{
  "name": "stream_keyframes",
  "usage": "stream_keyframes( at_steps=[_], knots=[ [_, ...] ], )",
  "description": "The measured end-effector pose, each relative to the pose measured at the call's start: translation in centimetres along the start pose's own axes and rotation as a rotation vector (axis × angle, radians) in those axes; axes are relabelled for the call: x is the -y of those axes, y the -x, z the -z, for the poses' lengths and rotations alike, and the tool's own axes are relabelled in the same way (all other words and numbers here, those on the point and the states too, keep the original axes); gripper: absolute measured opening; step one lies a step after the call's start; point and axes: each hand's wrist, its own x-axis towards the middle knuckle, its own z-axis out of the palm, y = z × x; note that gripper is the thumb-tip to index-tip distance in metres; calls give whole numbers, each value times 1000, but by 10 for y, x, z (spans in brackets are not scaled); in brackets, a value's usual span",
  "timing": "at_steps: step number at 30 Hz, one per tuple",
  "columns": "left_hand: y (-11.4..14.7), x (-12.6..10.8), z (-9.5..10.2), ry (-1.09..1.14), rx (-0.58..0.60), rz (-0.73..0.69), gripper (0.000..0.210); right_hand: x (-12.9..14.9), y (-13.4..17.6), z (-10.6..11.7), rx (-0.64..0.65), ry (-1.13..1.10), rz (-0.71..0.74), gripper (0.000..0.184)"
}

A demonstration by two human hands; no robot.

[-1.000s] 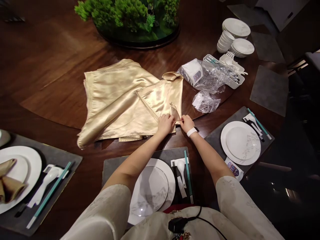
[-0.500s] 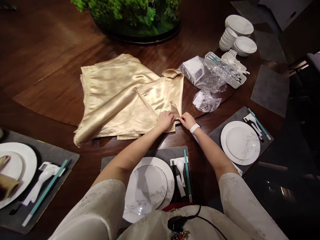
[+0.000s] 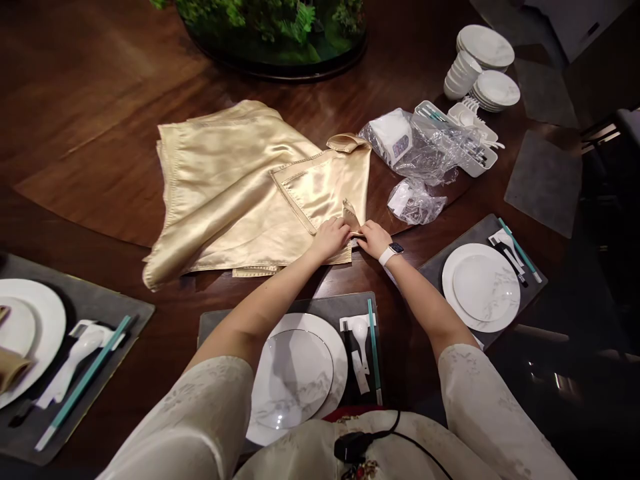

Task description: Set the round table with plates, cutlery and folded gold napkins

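Gold satin napkins (image 3: 225,193) lie spread in a loose pile on the dark wooden table. A folded gold napkin (image 3: 320,183) lies on the pile's right side, its near right corner turned up. My left hand (image 3: 331,238) has its fingers closed on that corner. Close beside it, my right hand (image 3: 375,239), with a white-banded watch at the wrist, pinches the rolled edge of the same napkin. The fingertips of both hands nearly meet.
Before me sits a place setting with stacked plates (image 3: 300,373), a white spoon (image 3: 361,340) and teal chopsticks (image 3: 374,353). Plastic-wrapped packets (image 3: 417,200), a cutlery tray (image 3: 480,163) and stacked dishes (image 3: 485,47) stand right. A green planted centrepiece (image 3: 275,33) is at the back.
The rolled corner is still pinched between my hands. My right hand has turned slightly, so the watch face shows more. The whole view has shifted a little.
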Motion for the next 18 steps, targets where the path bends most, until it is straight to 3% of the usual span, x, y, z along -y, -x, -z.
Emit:
stream_keyframes(
  at_steps=[5,11,15,18],
  knots=[
    [-11,6,-1,66,34,18,36,-3,-4,-3,-1,-17,-61,24],
    [-2,2,6,54,76,-13,36,-13,-15,-8,2,-173,-84,20],
    [4,-3,8,12,61,-22,32,-8,-7,-7,-14,-142,-95,19],
    [7,-3,10,61,49,-42,35,-1,7,-5,-38,-64,-22,22]
  ],
)
